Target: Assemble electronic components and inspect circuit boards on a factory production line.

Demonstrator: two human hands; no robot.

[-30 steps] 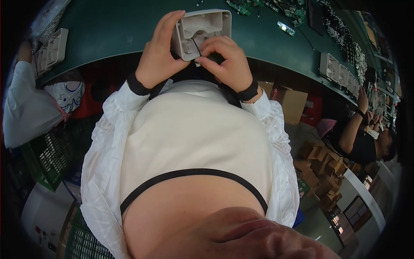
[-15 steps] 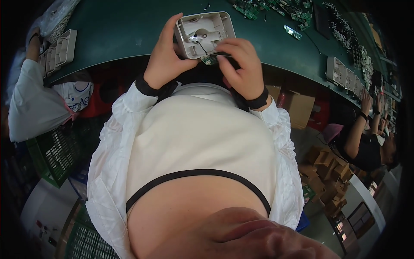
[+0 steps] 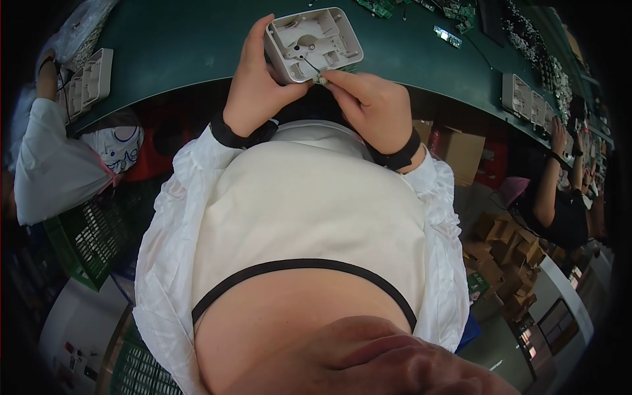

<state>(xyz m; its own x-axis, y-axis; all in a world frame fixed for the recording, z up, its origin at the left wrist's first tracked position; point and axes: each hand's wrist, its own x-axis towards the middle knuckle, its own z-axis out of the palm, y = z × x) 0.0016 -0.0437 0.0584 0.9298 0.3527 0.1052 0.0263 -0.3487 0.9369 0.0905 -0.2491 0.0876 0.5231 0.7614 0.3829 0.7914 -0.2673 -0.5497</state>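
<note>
My left hand is closed round the left side of a white plastic housing, thumb along its near edge. The housing is tilted, its hollow side up, showing ribs, screw posts and a round recess. A thin dark wire runs from inside it over the near edge to a small green circuit board. My right hand pinches at the board and wire, thumb and forefinger together beside the housing's near right corner. The fingers partly hide the board.
A green-topped table lies beyond my hands. On it are green circuit boards, a single board and a heap of small white parts. More white housings stand right and left, near other people's arms. Cardboard boxes stand below.
The housing has tilted and moved slightly away. My right hand has drawn back from its inside to the near edge, where its fingers now pinch the board and wire.
</note>
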